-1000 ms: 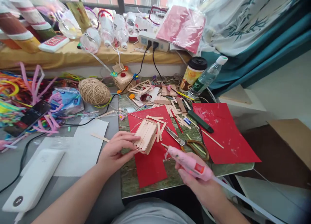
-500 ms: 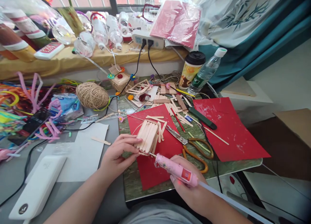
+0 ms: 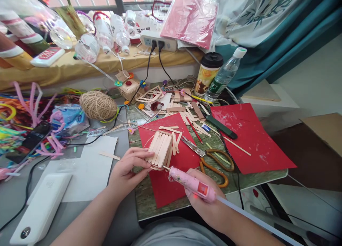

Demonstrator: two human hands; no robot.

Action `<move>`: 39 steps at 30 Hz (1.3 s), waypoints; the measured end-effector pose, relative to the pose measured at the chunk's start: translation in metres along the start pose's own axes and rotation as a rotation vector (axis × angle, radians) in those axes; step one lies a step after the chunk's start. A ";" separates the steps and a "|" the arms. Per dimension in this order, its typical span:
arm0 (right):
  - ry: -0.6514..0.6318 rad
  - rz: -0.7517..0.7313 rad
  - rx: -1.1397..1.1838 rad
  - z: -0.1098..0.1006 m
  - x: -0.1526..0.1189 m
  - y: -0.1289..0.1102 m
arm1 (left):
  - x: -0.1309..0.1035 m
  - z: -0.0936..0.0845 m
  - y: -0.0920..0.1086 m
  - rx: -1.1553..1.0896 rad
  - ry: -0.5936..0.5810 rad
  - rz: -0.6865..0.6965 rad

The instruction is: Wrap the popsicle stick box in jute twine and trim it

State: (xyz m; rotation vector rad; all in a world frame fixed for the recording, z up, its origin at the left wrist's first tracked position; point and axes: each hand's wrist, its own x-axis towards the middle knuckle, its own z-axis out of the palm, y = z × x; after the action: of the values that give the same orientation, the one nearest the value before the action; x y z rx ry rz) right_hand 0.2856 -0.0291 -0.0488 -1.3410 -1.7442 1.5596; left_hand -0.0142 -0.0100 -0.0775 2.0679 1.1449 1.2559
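Box [image 3: 159,148] over red card [image 3: 162,190], pinched in left hand's [image 3: 127,169] fingers | glue gun [image 3: 191,182] wrapped by right hand's [image 3: 205,206] fingers, nozzle [image 3: 166,168] at box's near corner | risk: a slip could burn left fingertips

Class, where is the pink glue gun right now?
In the head view, the pink glue gun is below and right of centre, held in the right hand, its metal tip by the near edge of the stick box.

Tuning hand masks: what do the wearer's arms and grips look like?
Left grip and right grip: bare, no gloves, rings or watch visible. Forearms bare too; no sleeves or markings seen. Grey garment at the bottom edge.
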 end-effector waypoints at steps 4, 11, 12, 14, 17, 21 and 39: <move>0.001 0.031 0.013 0.001 0.000 0.001 | -0.001 0.000 0.000 0.005 -0.003 -0.011; -0.015 0.027 0.048 0.000 0.000 -0.003 | 0.000 0.000 0.001 0.010 -0.006 -0.009; -0.014 0.024 0.044 0.000 0.000 -0.004 | 0.001 0.000 0.001 0.009 -0.003 -0.007; -0.012 0.028 0.038 0.000 0.000 -0.007 | 0.001 0.000 0.001 0.008 0.002 -0.007; -0.009 0.027 0.040 0.000 0.000 -0.010 | 0.001 0.000 0.002 0.009 0.007 -0.010; -0.009 0.027 0.010 0.000 -0.002 -0.009 | 0.002 0.000 0.004 0.015 0.002 -0.009; 0.022 -0.065 -0.037 0.002 -0.005 -0.006 | 0.003 0.002 0.007 0.081 0.008 0.043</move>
State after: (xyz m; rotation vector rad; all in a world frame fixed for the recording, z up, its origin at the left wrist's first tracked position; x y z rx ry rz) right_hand 0.2836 -0.0344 -0.0422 -1.3013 -1.7933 1.4787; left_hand -0.0087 -0.0113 -0.0718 2.1587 1.1790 1.2574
